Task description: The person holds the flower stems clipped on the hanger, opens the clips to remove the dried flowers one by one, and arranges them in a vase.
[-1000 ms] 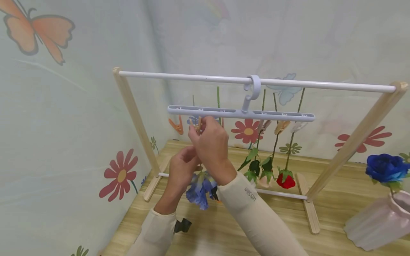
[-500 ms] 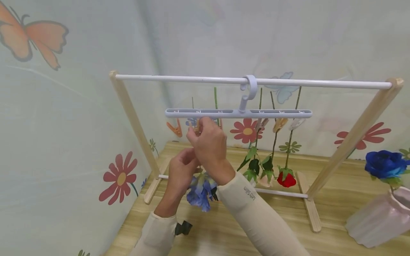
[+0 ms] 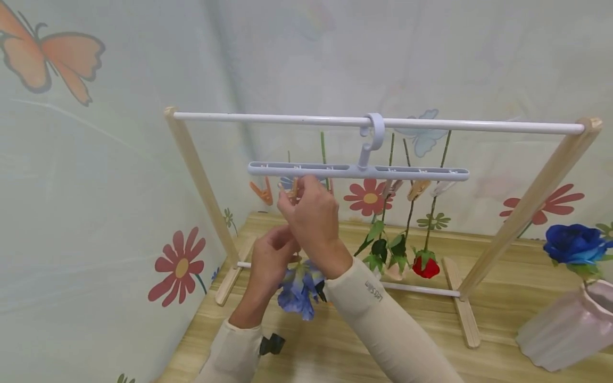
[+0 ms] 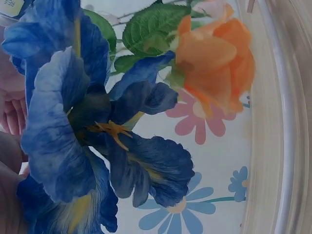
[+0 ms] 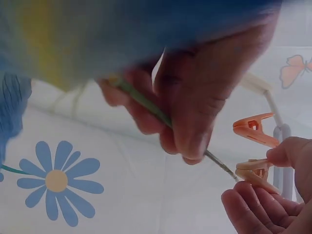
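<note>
Against pale flower-printed sheeting [image 3: 110, 175], over a wood-grain table [image 3: 512, 298], by the head view: right hand [image 3: 313, 213] just beneath the left half of a pale hanger [image 3: 362, 173], left hand [image 3: 270, 255] lower under it, each closed in a pinch. Main danger, by judgement: a dropped blue iris [image 3: 295, 298], from a loose grip by the left hand. Possible too: a swinging or tipping hanger, from a downward tug with only one hook on the rail [image 3: 287, 118]. Position of the iris: below both hands, well under the hanger, bloom downward. By the left wrist view: petals right beside the left hand, orange rose [image 4: 214, 58] close enough for snagging during any sideways shift. By the right wrist view: green stem [image 5: 146, 103] between left thumb and fingers, beige clothespin [image 5: 251, 166] below the hanger and squeezed between right thumb and fingers, orange clothespin [image 5: 243, 127] just beside it. Stem tip at the beige clothespin, but impossible to tell whether inside the jaws or merely alongside; if alongside, a likely fall upon letting go.
</note>
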{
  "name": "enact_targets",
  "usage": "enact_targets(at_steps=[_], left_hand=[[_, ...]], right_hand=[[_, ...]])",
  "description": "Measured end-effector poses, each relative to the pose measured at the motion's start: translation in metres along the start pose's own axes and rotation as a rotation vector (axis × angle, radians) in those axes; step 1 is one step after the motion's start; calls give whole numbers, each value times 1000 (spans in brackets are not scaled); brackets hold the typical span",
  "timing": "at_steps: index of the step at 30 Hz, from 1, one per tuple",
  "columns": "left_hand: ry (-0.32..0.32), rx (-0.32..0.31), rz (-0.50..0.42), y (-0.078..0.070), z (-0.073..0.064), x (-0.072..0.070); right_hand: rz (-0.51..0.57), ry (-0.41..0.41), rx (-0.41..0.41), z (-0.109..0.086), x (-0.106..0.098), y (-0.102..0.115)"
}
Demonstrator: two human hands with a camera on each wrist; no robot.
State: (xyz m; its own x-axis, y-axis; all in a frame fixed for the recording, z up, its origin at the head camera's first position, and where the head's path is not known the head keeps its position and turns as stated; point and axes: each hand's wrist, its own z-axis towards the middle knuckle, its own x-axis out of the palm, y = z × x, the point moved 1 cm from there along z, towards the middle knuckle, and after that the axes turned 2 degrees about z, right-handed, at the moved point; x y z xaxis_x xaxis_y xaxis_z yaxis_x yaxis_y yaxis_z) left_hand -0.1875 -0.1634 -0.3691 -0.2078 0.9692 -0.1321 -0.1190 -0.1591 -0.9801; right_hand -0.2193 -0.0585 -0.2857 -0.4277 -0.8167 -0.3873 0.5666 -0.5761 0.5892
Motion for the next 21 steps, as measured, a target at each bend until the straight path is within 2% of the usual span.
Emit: enact_targets(at_steps=[7, 16, 21], left_hand=[[34, 7, 71, 5, -2, -4], [62, -14, 221, 8, -9, -8], [76, -27, 246, 12, -12, -10]], right_hand=[[-28, 9, 4, 0, -2, 0], [-46, -7, -44, -1, -2, -4], [-61, -1, -42, -2, -2, -6]])
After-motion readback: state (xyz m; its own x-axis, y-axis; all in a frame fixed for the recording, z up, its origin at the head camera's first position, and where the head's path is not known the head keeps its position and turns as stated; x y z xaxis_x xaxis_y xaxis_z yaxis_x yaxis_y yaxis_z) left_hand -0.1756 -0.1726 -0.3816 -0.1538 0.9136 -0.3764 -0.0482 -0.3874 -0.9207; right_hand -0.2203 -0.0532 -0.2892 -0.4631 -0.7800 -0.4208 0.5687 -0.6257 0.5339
